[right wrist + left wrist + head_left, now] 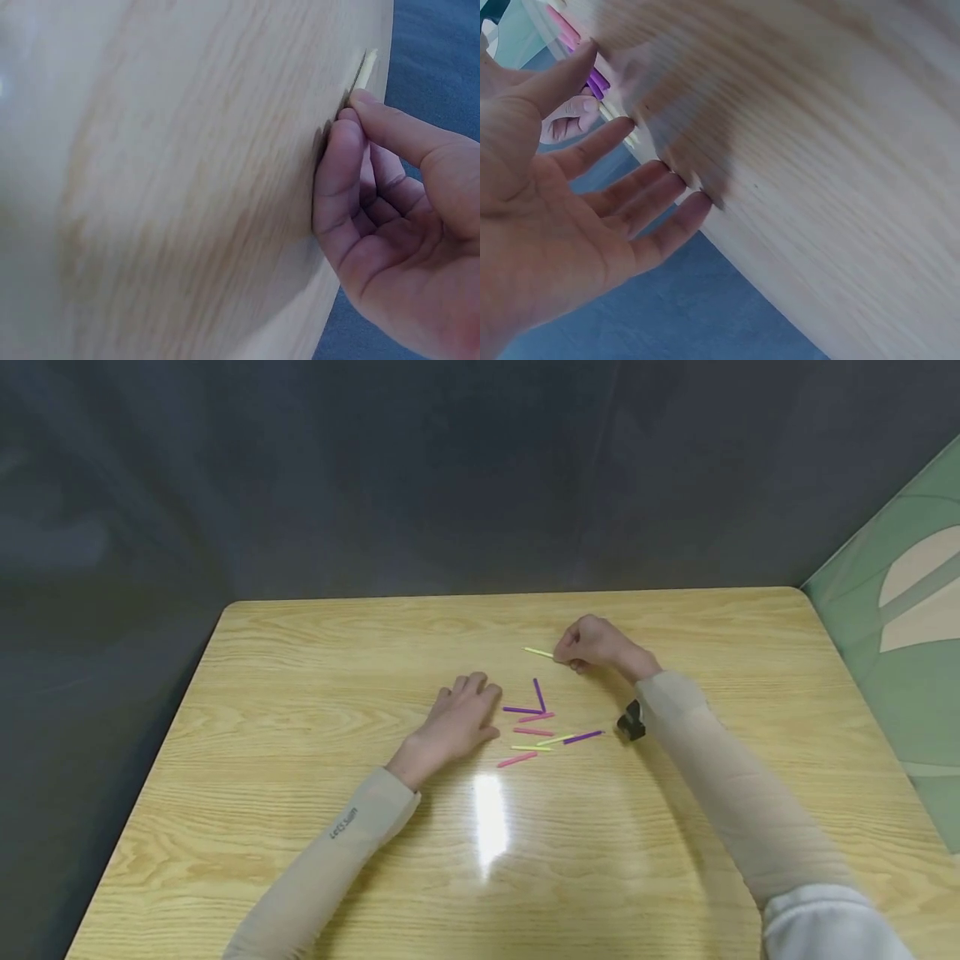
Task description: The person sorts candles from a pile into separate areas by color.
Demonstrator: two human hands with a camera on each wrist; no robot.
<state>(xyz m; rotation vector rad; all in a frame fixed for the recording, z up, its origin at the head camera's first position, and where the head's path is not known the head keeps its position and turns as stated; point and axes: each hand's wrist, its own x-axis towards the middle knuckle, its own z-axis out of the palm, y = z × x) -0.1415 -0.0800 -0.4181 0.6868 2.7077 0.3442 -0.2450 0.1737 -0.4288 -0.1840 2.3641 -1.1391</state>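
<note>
The table (pixel 247 710) looks like smooth, shiny wood with wavy lines, the dark sheet (pixel 450 485) behind it looks like mostly dull cloth, the sleeves (pixel 750 802) look like soft cloth, and the little sticks (pixel 522 711) look smooth.

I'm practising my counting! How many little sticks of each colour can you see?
Yellow sticks: 3, counting the one pinched in the right hand
Purple sticks: 3
Pink sticks: 3
Total: 9 sticks in view
</note>
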